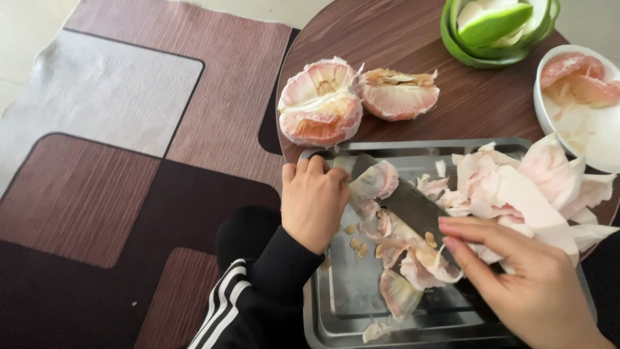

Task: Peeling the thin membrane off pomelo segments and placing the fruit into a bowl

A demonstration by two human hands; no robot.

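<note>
- Hands first: the left hand (314, 201) is curled closed at the near-left corner of the metal tray (342, 297), its fingers pinching a pink pomelo segment (374, 181) by one end.
- The right hand (526, 278) comes in from the lower right with its fingers stretched out nearly flat along a broad knife (405, 203) — the thumb side is hidden, so how firmly it grips the handle I cannot tell.
- The knife blade lies slanted across the tray, its tip up beside the held segment, with bits of membrane lying over its lower part.
- Under and around the blade: torn pink membrane and skin (413, 262) and a few pale seeds (356, 245) scattered on the tray floor.
- A large heap of pale pink pith and peelings (529, 194) fills the tray's far-right side, spilling past its edge.
- Beyond the tray, on the round dark-wood counter (465, 97), sit two unpeeled pomelo chunks (355, 97), touching each other.
- Far right — a white bowl (549, 110) with peeled pink flesh in it; at the top edge, green rind (494, 29) stacked in a cup shape.
- A black sleeve with white stripes (252, 291) covers the left arm; a brown and grey patterned rug (129, 161) lies on the floor to the left.
</note>
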